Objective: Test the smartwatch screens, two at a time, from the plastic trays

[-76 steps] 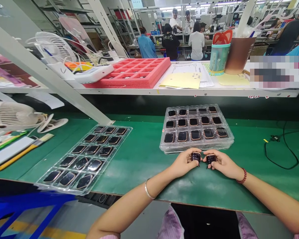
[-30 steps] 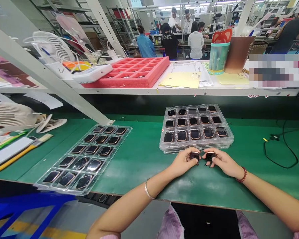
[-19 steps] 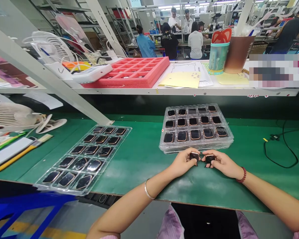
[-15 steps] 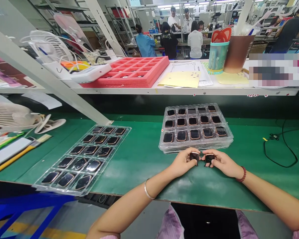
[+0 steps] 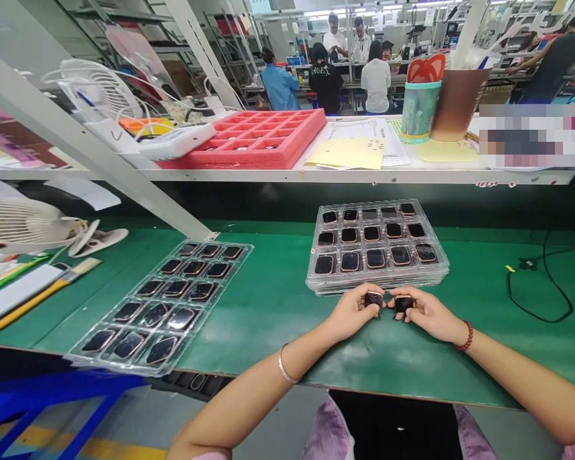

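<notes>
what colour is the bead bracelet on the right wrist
The bead bracelet is dark red, best seen in the head view.

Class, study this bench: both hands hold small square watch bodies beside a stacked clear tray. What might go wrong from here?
The left watch body in the left hand and the right watch body in the right hand nearly touch, so they might knock and scratch. The stacked clear tray sits just beyond the knuckles, so a slip could nudge it. Bare fingers might leave marks.
</notes>
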Demonstrator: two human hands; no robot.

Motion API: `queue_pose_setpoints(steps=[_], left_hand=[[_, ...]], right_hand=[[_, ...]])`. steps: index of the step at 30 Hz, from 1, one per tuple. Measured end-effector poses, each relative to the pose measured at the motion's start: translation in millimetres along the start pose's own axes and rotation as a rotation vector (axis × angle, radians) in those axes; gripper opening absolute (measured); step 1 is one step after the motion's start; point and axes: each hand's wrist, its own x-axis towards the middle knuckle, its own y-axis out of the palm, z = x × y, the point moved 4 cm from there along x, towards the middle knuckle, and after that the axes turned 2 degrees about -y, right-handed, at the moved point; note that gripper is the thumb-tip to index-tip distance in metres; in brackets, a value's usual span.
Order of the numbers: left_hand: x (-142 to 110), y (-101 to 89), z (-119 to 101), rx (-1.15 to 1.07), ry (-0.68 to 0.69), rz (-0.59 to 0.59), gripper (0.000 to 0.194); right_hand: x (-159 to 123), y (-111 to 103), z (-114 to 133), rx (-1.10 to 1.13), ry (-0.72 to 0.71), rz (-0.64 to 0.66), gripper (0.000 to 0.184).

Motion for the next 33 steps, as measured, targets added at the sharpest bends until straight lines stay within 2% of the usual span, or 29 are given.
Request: queue_pose_setpoints(steps=[3,6,14,22,29,33], left_hand=[[-0.4,0.8,-1.1,-0.007,0.000,0.000,0.038],[-1.3,1.7,-2.3,0.003,-0.011,0.013,0.040],[0.3,0.9,-0.9,0.008,-0.013,0.011,0.028],[-2.9,1.1,-5.6,0.060,0.001,0.020,0.032],[-1.3,1.0,-3.0,0.068,-0.008,0.015,0.035],[-0.6,0.7,-0.5,0.030,-0.010,0.006,0.025]], right_hand=[[0.0,0.3,0.2,0.005,-0.007,0.004,0.043],[0.4,-1.5,0.8,0.003,-0.001,0.000,0.037],[0.0,0.0,-0.2,-0.008,-0.004,-0.008,0.043],[-0.6,-1.0,1.7,-0.044,0.002,0.008,0.036],[-0.1,0.2,1.0,-0.004,-0.007,0.006,0.045],[0.6,-1.7,1.5,-0.001,0.000,0.007,0.036]])
